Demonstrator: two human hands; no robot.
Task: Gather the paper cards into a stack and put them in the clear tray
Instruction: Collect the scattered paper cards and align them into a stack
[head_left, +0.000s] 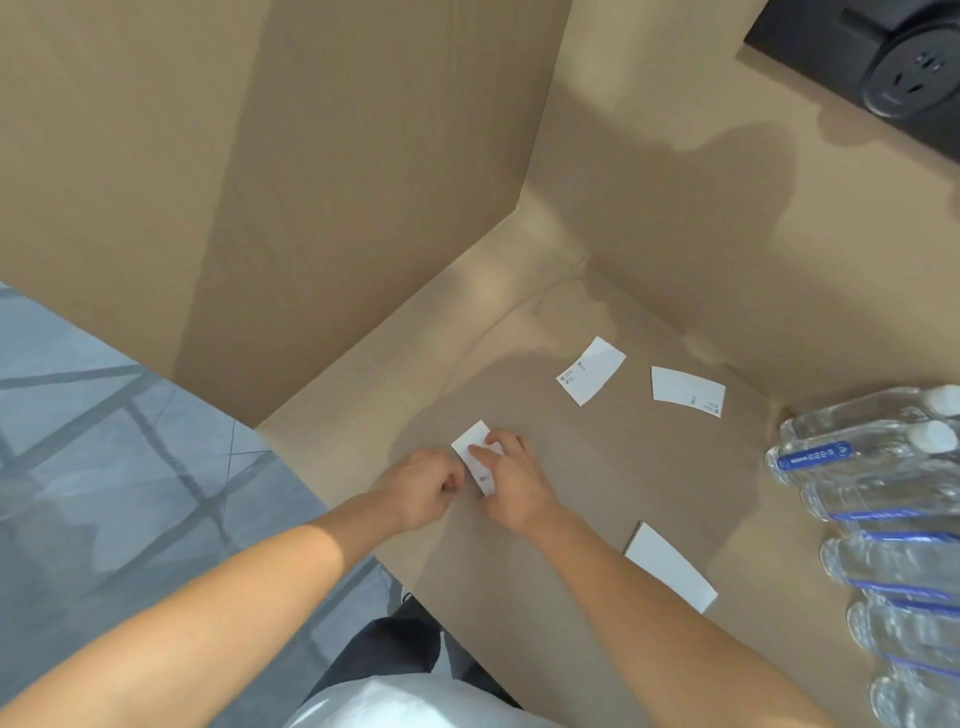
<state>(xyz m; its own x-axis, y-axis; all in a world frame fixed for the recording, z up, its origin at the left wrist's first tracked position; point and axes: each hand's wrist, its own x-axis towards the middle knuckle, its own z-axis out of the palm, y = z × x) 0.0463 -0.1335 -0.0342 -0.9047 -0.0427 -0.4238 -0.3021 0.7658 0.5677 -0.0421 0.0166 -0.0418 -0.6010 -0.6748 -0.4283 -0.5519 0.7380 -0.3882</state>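
Near the cardboard worktop's (571, 467) left edge, both hands, left (421, 488) and right (511, 486), pinch one card (474, 441); three cards (590, 370) lie apart, bottles (883, 519) lining the right edge.

A storeroom-like spot: plain brown cardboard sheets (363, 182) as walls and worktop, a shrink-wrapped pack of clear plastic water bottles (883, 519), grey tiled floor (104, 441).
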